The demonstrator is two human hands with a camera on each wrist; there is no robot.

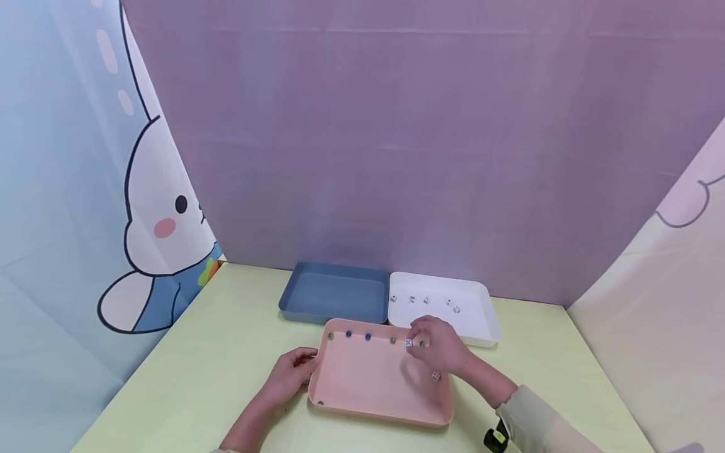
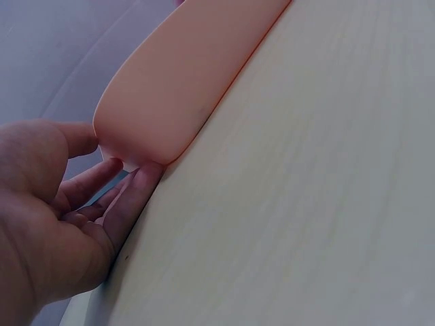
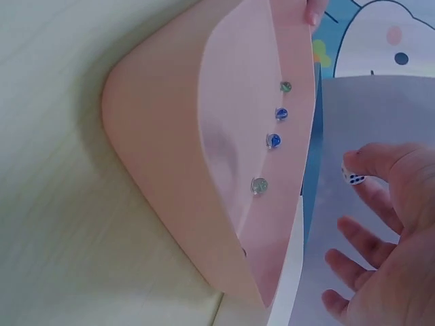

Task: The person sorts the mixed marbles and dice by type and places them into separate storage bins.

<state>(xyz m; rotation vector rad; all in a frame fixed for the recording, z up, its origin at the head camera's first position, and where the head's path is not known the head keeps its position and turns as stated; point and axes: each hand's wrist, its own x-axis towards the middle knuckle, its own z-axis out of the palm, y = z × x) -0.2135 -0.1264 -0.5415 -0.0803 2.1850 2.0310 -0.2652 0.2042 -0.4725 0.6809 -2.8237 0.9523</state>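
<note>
My right hand [image 1: 438, 346] pinches a white die [image 3: 353, 177] with dark dots between thumb and index finger; the other fingers are spread apart. It is above the far right part of a pink tray [image 1: 379, 384]. Along that tray's far wall lie several glass marbles, among them a blue marble [image 3: 273, 140] and a green marble [image 3: 286, 87]. Another marble [image 1: 320, 402] sits in the near left corner, and a second die [image 1: 436, 375] lies by the right wall. At the tray's left side, my left hand [image 1: 289, 377] holds the edge with bent fingers.
Behind the pink tray stand a blue tray [image 1: 286, 308] on the left and a white tray [image 1: 481, 321] on the right, side by side. Several dice [image 1: 427, 301] lie in the white one. A purple cloth [image 1: 396, 157] hangs behind the pale table [image 1: 198, 377].
</note>
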